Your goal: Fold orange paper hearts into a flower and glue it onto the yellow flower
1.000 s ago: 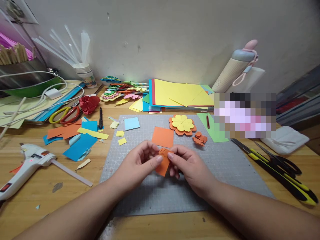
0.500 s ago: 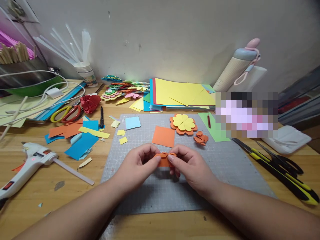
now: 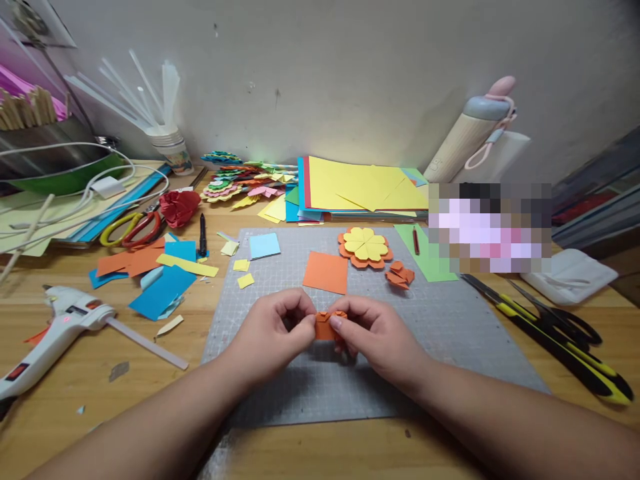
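The left hand pinches the left end of a small folded paper, orange, just below the centre of the frame. The right hand pinches its right part, thumb toward the camera. The hands are close together, only the paper between them, over a grey mat on the wooden tabletop; whether the paper touches the mat, I cannot tell.

Just above the hands in the frame lies a flat orange square. Up and to the right of it are a flower, yellow layered on orange, and a crumpled-looking orange piece. A light blue square lies at the mat's upper left, with yellow bits near it. A pencil rests on a green sheet at the mat's upper right. The glue gun lies at the left of the frame, the cutter and black scissors at the right.
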Demonstrator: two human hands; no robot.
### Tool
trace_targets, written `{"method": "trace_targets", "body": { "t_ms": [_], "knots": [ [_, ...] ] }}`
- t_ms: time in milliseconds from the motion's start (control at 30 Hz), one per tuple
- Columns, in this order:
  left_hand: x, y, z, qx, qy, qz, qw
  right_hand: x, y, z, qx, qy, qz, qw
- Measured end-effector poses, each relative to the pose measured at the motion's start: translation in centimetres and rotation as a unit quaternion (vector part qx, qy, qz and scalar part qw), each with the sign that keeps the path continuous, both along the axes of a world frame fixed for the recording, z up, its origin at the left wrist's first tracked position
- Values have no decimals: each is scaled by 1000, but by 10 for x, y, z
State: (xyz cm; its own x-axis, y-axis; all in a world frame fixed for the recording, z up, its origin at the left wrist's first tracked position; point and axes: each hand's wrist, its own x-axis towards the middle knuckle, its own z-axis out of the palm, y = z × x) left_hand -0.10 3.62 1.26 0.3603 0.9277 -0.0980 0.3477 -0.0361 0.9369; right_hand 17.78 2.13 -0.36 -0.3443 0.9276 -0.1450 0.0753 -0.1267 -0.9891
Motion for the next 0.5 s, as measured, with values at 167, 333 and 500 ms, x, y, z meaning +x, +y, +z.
{"method": "trace_targets", "body": {
  "t_ms": [167,333,500],
  "knots": [
    [1,-5,-1,28,45,13,999,-1,-4,1,100,-53,-14,993],
    [3,-11,-7,91,118,38,988,-3,-11,0,178,-104,-10,978],
    [4,-14,-8,101,108,52,988,-3,-10,0,136,-82,-16,987]
  ]
}}
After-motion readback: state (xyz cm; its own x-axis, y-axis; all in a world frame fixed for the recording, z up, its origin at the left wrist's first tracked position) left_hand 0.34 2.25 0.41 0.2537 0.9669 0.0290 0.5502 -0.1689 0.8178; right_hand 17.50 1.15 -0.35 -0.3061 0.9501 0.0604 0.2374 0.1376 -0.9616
